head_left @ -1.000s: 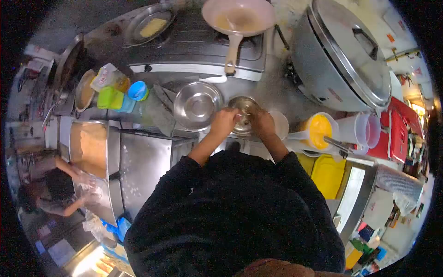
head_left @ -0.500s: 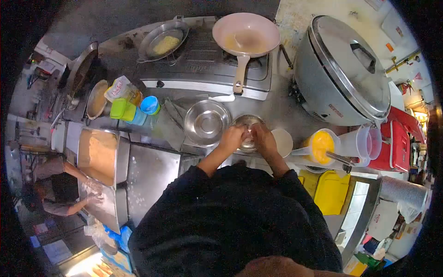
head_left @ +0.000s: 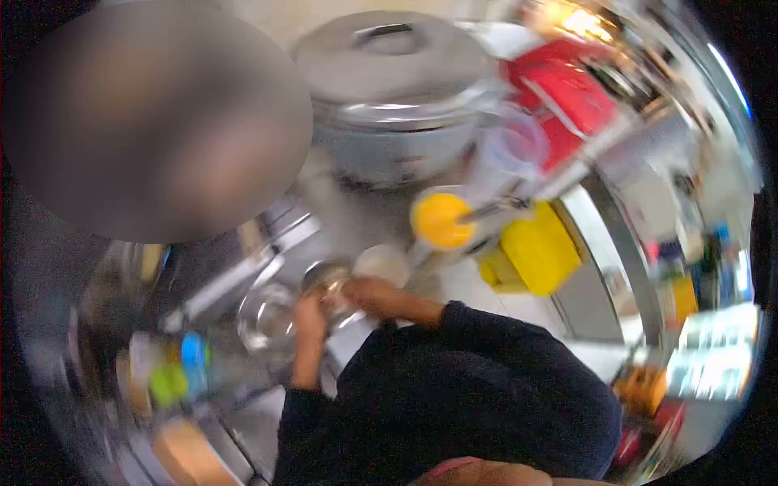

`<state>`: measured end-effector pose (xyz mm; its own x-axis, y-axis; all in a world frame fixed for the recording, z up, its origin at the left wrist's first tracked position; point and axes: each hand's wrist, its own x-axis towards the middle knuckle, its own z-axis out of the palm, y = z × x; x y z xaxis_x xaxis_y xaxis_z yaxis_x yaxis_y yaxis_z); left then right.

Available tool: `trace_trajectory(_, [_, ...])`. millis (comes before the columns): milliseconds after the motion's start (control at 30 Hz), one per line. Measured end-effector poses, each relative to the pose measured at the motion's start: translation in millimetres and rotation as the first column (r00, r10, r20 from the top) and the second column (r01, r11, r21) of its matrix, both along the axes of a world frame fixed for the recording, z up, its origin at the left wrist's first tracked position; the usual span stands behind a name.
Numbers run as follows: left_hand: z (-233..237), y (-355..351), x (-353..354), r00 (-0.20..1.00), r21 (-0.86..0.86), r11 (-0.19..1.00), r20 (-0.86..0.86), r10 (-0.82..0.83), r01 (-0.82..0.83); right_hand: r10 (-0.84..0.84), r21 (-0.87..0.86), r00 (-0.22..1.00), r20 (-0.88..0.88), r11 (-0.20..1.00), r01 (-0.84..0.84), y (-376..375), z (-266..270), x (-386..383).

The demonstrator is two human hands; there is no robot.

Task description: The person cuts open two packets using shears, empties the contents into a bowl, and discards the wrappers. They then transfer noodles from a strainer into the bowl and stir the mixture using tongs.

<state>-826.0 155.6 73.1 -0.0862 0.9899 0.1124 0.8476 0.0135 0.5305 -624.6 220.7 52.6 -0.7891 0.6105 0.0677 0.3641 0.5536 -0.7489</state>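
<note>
My left hand (head_left: pixel 310 317) and my right hand (head_left: pixel 371 296) are close together over a small metal bowl (head_left: pixel 318 274). The fingers of both look bent and closed. Whatever they pinch is lost in blur and hidden by the hands. Just left of the small bowl stands a larger, shiny steel bowl (head_left: pixel 266 317). A pale round bowl (head_left: pixel 382 264) sits beyond my right hand.
A big lidded cooker (head_left: pixel 397 134) stands at the back. To its right are a jug of yellow liquid (head_left: pixel 442 220), a clear plastic container (head_left: pixel 515 146) and a red box (head_left: pixel 563 101). A yellow bin (head_left: pixel 541 249) is lower right. A blue cup (head_left: pixel 194 352) lies left. Grey blur covers the upper left.
The view has swung right and turned, so the bowls and hands appear further left. Both hands stay together over the small bowl. The stove is now mostly covered by blur.
</note>
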Motion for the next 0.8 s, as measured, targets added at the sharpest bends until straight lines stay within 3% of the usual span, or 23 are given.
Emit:
trace_trajectory(33, [18.5, 1.3, 5.1, 0.996, -0.166, 0.984, -0.071, 0.056, -0.067, 0.003, -0.048, 1.000, 0.019, 0.999, -0.002, -5.7, 27.2, 14.8])
trace_trajectory(67, [26.5, 6.9, 11.0, 0.980, -0.212, 0.975, -0.200, 0.020, -0.063, 0.007, 0.013, 0.986, -0.167, 1.000, -0.005, -9.0, 10.5, 31.1])
trace_trajectory(133, [-4.3, 9.8, 2.5, 0.991, -0.019, 1.000, -0.134, 0.014, -0.017, -0.032, -0.209, 0.999, 0.010, 0.977, 0.034, -16.0, 26.8, 64.2])
trace_trajectory(167, [0.4, 11.0, 6.5, 0.988, -0.026, 1.000, -0.155, -0.007, 0.003, -0.045, -0.275, 0.995, 0.088, 0.959, 0.068, -18.4, 22.7, 77.7])
trace_trajectory(267, [1.0, 9.2, 1.0, 0.996, -0.064, 0.997, -0.077, -0.039, 0.034, -0.068, -0.474, 0.997, 0.048, 0.876, 0.083, -33.3, -2.0, 144.1])
trace_trajectory(333, [-16.7, 8.7, -15.2, 1.000, -0.088, 0.996, 0.006, -0.018, 0.018, -0.105, -0.337, 0.982, 0.156, 0.929, 0.153, -50.0, -106.9, 200.7])
trace_trajectory(400, [-35.2, 10.8, -22.2, 0.997, -0.115, 0.993, 0.073, 0.038, -0.029, -0.184, -0.384, 0.952, 0.243, 0.883, 0.269, -78.9, -148.7, 275.0])
trace_trajectory(467, [17.1, 7.8, 13.1, 0.966, -0.161, 0.968, -0.208, 0.155, -0.190, -0.309, -0.411, 0.932, 0.188, 0.837, 0.360, -120.1, -149.7, 336.4])
trace_trajectory(533, [-33.0, 9.7, -25.2, 0.868, -0.043, 0.987, -0.482, 0.117, -0.156, -0.400, -0.443, 0.905, 0.146, 0.791, 0.421, -157.0, -140.0, 398.8])
trace_trajectory(600, [-49.8, 7.9, -33.4, 0.790, 0.007, 0.963, -0.571, 0.224, -0.268, -0.378, -0.445, 0.917, 0.129, 0.804, 0.394, -180.3, -108.8, 452.7])
trace_trajectory(633, [-42.3, 9.8, -29.6, 0.861, 0.031, 0.972, -0.460, 0.219, -0.231, -0.326, -0.430, 0.936, 0.131, 0.832, 0.350, -186.8, -78.8, 478.2])
trace_trajectory(667, [-33.4, 9.4, -21.6, 0.916, 0.053, 0.979, -0.345, 0.205, -0.199, -0.324, -0.712, 0.881, 0.345, 0.521, 0.471, -189.5, -96.6, 495.4])
trace_trajectory(700, [-28.2, 8.4, -10.8, 0.883, 0.061, 0.955, -0.367, 0.293, -0.292, -0.263, -0.769, 0.769, 0.583, 0.129, 0.627, -192.0, -113.3, 512.3])
trace_trajectory(733, [-59.3, 10.6, -35.7, 0.891, 0.205, 0.952, -0.350, 0.288, -0.227, -0.083, -0.705, 0.705, 0.704, 0.035, 0.708, -168.0, -49.5, 502.5])
trace_trajectory(767, [-56.2, 12.6, -36.0, 0.953, 0.220, 0.956, -0.186, 0.237, -0.195, -0.201, -0.705, 0.708, 0.677, 0.097, 0.702, -190.0, -94.9, 532.2])
trace_trajectory(800, [-51.5, 17.9, -29.1, 0.832, 0.164, 0.923, -0.400, 0.385, -0.349, -0.309, -0.696, 0.708, 0.635, 0.167, 0.698, -210.5, -136.2, 560.5])
